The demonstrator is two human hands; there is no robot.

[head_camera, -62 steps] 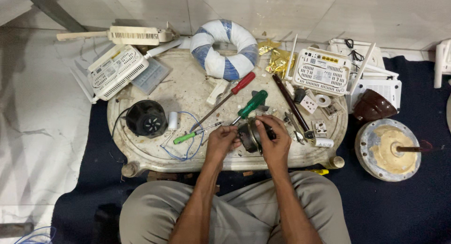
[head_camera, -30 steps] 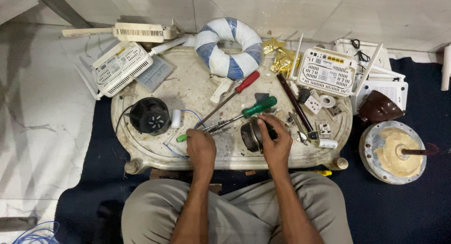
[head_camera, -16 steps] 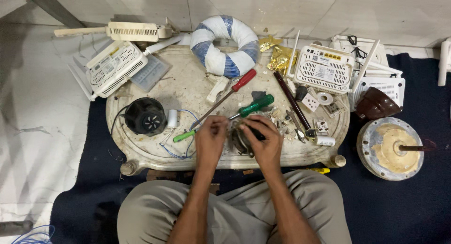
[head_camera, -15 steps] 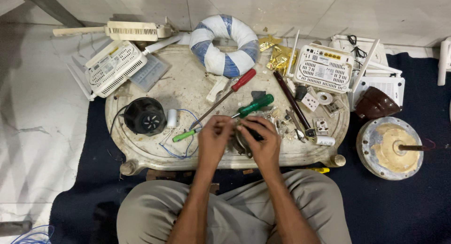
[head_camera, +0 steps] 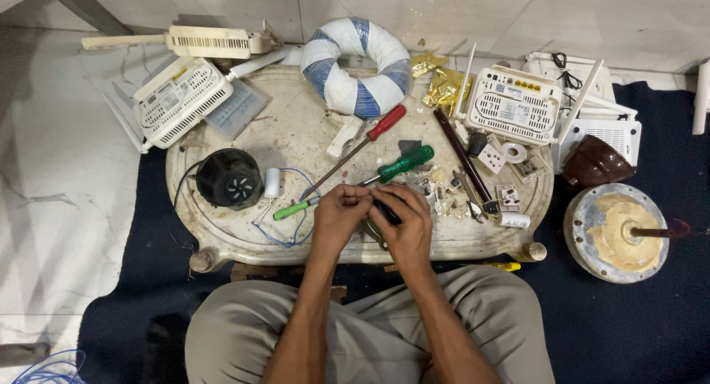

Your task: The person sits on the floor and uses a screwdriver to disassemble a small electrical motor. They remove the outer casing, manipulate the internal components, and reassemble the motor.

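Observation:
My left hand (head_camera: 336,218) and my right hand (head_camera: 405,223) meet at the front of the pale oval tray (head_camera: 222,240). Both close around a small dark round part (head_camera: 386,211), which the fingers mostly hide. My left fingertips pinch at its top edge. Just beyond my hands lie a green-handled screwdriver (head_camera: 403,162) and a red-handled screwdriver (head_camera: 384,123). A small light-green screwdriver (head_camera: 292,209) lies left of my left hand.
A black round fan motor (head_camera: 229,178), a white cylinder (head_camera: 272,182) and blue wire (head_camera: 296,232) sit on the tray's left. A blue-and-white ring (head_camera: 356,65) lies at the back. White routers (head_camera: 177,96) (head_camera: 514,103) flank it. A brown bowl (head_camera: 595,162) and a paste-filled dish (head_camera: 617,232) stand to the right.
My left hand left the tray surface and joined the right hand on the dark part. Both hands closed over it and drew it slightly toward the front edge.

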